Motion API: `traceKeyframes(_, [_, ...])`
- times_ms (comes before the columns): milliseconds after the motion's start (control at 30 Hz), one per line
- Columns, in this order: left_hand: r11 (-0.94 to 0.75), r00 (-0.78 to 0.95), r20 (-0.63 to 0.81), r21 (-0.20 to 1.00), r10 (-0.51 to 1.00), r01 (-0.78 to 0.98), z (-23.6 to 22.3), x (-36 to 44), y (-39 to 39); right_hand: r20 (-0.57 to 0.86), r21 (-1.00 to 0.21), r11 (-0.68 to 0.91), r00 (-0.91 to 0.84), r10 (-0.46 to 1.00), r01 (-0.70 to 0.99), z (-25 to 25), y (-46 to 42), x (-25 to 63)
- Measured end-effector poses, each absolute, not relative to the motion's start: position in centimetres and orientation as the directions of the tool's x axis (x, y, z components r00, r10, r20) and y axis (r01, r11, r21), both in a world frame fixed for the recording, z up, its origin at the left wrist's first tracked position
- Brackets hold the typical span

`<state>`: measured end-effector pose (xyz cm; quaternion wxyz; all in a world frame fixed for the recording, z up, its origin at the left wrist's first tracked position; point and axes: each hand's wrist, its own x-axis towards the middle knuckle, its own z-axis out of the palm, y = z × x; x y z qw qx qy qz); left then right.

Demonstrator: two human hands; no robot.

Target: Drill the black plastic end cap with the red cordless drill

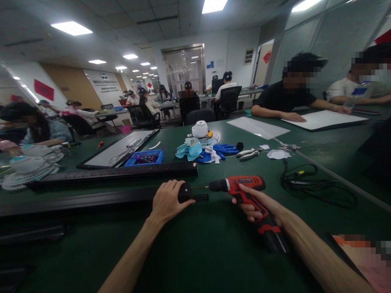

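Note:
My right hand [256, 203] is wrapped round the grip of a red and black cordless drill [244, 185], which points left. Its long thin bit [200, 187] reaches to the end of a long black bar [91, 201] lying on the table. My left hand [171, 199] grips that bar's end piece [184, 190], thumb along the near side. A small black slotted piece [201, 198] sits just beyond the thumb. Whether the bit touches a screw cannot be made out.
Behind the bar lies a second black bar [122, 174]. Farther back are a blue tray [145, 158] of wires, a light-blue fan blade [189, 149], blue gloves [226, 149] and pliers [249, 154]. A black cable [317, 185] coils at right. Co-workers sit around the table.

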<state>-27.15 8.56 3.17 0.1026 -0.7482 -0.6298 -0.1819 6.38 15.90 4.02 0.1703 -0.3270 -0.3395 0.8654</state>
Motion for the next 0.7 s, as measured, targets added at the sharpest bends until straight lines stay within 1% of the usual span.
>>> traceKeyframes(333, [-0.187, 0.138, 0.426, 0.076, 0.894, 0.979, 3.01, -27.19, 8.69, -0.434, -0.733, -0.677, -0.725, 0.534, -0.06, 3.6, 15.96, 6.55])
traceKeyframes(500, [-0.19, 0.134, 0.429, 0.09, 0.894, 0.978, 3.08, -27.15, 8.65, -0.482, -0.711, -0.702, -0.699, 0.528, -0.039, 4.23, 15.92, 6.4])
traceKeyframes(700, [-0.183, 0.124, 0.446, 0.09, 0.886, 0.979, 3.13, -27.14, 8.68, -0.461, -0.686, -0.725, -0.736, 0.496, -0.059, 3.91, 15.93, 6.31])
